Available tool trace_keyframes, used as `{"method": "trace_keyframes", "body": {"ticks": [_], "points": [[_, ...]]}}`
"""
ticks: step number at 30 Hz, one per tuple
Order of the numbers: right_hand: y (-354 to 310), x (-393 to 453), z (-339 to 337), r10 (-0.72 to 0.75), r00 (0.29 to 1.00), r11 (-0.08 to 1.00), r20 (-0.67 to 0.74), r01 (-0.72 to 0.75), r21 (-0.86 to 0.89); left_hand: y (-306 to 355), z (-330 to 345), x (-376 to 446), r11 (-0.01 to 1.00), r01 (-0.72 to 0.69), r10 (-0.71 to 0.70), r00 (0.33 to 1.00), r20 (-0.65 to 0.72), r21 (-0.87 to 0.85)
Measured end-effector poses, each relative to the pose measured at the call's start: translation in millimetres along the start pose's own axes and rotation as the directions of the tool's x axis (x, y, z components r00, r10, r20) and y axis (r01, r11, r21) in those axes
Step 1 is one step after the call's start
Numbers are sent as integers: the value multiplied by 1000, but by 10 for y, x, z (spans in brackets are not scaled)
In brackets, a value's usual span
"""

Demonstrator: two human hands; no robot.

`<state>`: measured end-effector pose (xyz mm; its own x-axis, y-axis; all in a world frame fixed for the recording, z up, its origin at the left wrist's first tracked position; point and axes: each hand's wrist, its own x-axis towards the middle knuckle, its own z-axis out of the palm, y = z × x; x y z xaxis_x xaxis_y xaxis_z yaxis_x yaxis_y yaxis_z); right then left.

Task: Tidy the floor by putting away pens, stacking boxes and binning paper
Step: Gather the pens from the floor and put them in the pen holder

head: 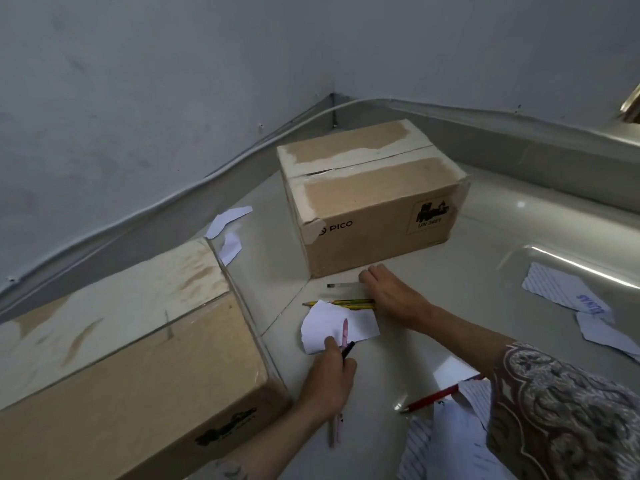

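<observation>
though gripped, pink pen upright

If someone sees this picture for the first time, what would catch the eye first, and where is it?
Probably the PICO cardboard box in the corner of the floor, with a larger box at the lower left. Next, the two hands in front of it: the left hand holds pens over a torn white paper, while the right hand reaches for yellow pencils.

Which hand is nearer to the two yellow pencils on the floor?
Right. The right hand touches the yellow pencils at their end; the left hand is below them, gripping pens.
</observation>
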<state>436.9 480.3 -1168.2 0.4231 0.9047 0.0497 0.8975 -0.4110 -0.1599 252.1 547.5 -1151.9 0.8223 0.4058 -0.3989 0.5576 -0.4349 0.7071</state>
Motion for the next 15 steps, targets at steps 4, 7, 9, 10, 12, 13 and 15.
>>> {"method": "trace_keyframes", "body": {"ticks": [4,7,9,10,12,13,15], "points": [[-221,-300,87,-107,990,994,94,106,11,-18,17,-136,990,13,-21,998,-55,-140],[-372,-517,167,-62,965,998,254,65,-4,-59,47,-282,983,39,-56,994,-92,-178],[-435,-662,198,-19,954,1000,298,23,-11,-63,73,-374,975,80,-94,994,-59,-208],[-454,-730,205,-8,951,1000,308,11,-10,-55,81,-415,973,96,-106,993,-41,-209],[-470,-853,177,-2,938,1000,347,-5,19,-11,92,-470,974,101,-107,994,-22,-201],[-466,-907,140,3,927,998,375,-25,53,19,91,-490,975,94,-99,995,-16,-200],[-449,-1011,3,7,895,989,445,-72,130,89,61,-531,977,72,-74,997,-1,-202]]}}
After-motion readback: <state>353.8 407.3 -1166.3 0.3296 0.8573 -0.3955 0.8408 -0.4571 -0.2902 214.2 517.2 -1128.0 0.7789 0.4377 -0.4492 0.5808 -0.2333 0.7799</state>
